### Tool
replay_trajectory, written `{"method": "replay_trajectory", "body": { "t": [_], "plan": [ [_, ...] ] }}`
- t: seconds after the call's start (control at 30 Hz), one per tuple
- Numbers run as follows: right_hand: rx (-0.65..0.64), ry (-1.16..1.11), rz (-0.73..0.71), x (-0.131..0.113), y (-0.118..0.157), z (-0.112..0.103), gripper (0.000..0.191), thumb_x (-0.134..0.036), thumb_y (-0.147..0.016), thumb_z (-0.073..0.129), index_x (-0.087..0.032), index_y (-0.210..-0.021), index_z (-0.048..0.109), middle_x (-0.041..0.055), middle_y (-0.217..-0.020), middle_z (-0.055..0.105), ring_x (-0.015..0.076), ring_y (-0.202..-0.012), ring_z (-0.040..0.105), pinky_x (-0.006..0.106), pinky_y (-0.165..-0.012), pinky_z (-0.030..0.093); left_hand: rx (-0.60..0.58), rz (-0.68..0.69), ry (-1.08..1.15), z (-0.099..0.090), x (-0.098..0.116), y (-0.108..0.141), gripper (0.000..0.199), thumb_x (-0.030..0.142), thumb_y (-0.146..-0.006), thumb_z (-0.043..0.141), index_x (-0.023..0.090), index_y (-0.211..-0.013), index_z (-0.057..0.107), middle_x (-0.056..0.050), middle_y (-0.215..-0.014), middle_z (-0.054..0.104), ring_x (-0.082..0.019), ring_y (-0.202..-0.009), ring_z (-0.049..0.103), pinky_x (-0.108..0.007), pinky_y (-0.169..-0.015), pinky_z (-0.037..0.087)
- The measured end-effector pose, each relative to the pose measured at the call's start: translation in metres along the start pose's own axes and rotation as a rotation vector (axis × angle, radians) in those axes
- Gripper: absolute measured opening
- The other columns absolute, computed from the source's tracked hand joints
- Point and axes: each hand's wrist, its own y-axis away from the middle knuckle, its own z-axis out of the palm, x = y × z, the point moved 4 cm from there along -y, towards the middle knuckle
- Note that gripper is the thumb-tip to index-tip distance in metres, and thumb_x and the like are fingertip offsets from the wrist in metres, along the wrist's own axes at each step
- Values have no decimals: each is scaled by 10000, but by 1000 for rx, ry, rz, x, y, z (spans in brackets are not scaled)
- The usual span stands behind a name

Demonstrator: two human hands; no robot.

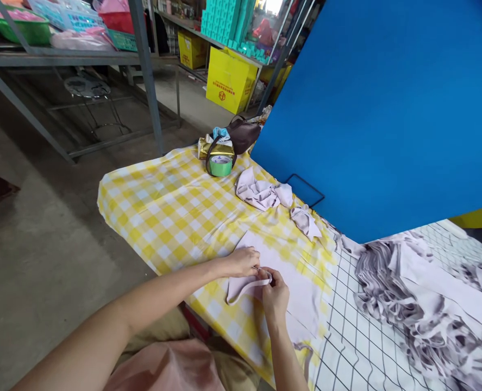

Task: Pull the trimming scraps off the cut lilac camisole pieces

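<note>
A narrow pale lavender fabric strip point(249, 284) runs between my two hands, its loose end curving down to the left. My left hand point(243, 262) is closed in a pinch at the strip's upper end. From the right, the fingers of my right hand point(276, 290) close on the same strip, close to the left fingertips. Fingers partly hide the spot where they meet. Beneath both hands, a flat lavender fabric piece point(301, 296) lies on the yellow checked cloth point(159, 217). Farther back are a bunched lavender fabric bow point(257, 191) and a smaller one point(305, 221).
To the right, piled lavender fabric strips point(412, 309) cover part of a white grid-patterned cloth point(342, 336). A large blue panel point(379, 119) rises behind. Green tape point(220, 166) and a dark bag point(244, 133) sit at the far edge. A metal-framed rack point(145, 70) stands left.
</note>
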Motion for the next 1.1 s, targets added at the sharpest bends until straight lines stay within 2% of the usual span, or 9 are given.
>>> {"method": "replay_trajectory", "body": {
  "t": [0.2, 0.37, 0.57, 0.7, 0.8, 0.87, 1.0, 1.1],
  "plan": [
    [16, 128, -168, -2, 0, -1, 230, -242, -731, 417, -155, -768, 626, 80, -755, 643, 194, -656, 572, 295, -615, 421, 16, -20, 62, -2, 0, 1, 145, 251, -799, 596, 157, -699, 646, -35, -742, 581, -182, -817, 504, -273, -752, 371],
    [-16, 229, -296, -3, 4, -3, 250, -112, -647, 386, -183, -720, 614, 31, -691, 574, 166, -597, 521, 269, -570, 378, 22, -45, 117, -6, 3, 2, 99, 186, -782, 598, 159, -725, 674, -24, -740, 589, -174, -814, 510, -261, -758, 371],
    [-10, 277, -414, -10, 21, -11, 237, -199, -829, 392, -183, -835, 628, 30, -714, 573, 144, -567, 505, 256, -553, 370, -5, -19, 150, -13, 3, 6, 95, 172, -772, 611, 154, -733, 696, -24, -762, 594, -173, -826, 518, -254, -776, 378],
    [6, 355, -710, -21, 48, -19, 211, -215, -885, 421, -167, -926, 622, -1, -613, 502, 135, -558, 472, 236, -535, 360, -28, 55, 131, -18, 3, 18, 67, 197, -762, 632, 187, -777, 697, -20, -844, 600, -159, -861, 513, -249, -827, 375],
    [-101, 445, -925, -27, 75, -14, 208, -150, -883, 414, -173, -885, 621, -2, -573, 470, 146, -556, 436, 253, -532, 337, -45, 92, 94, -22, 3, 27, 136, 179, -751, 630, 185, -873, 692, -29, -932, 604, -165, -905, 513, -253, -857, 371],
    [-203, 498, -999, -28, 94, -6, 215, -112, -873, 411, -181, -893, 614, 1, -586, 487, 150, -563, 435, 267, -535, 328, -68, 96, 75, -23, 2, 31, 179, 138, -741, 616, 180, -898, 690, -33, -967, 609, -168, -922, 514, -259, -882, 365],
    [-336, 577, -979, -27, 121, 14, 270, -53, -840, 408, -161, -1015, 583, 26, -691, 550, 172, -631, 484, 296, -578, 363, -78, 67, 83, -25, 4, 33, 238, 80, -731, 575, 192, -907, 690, -23, -995, 614, -164, -944, 520, -253, -889, 372],
    [-399, 553, -956, -22, 130, 16, 338, -41, -822, 408, -157, -1105, 551, 34, -723, 563, 182, -652, 504, 302, -585, 379, -87, -25, 117, -29, 5, 32, 238, 72, -731, 576, 220, -877, 691, 12, -987, 628, -135, -958, 536, -210, -903, 371]
  ]
}}
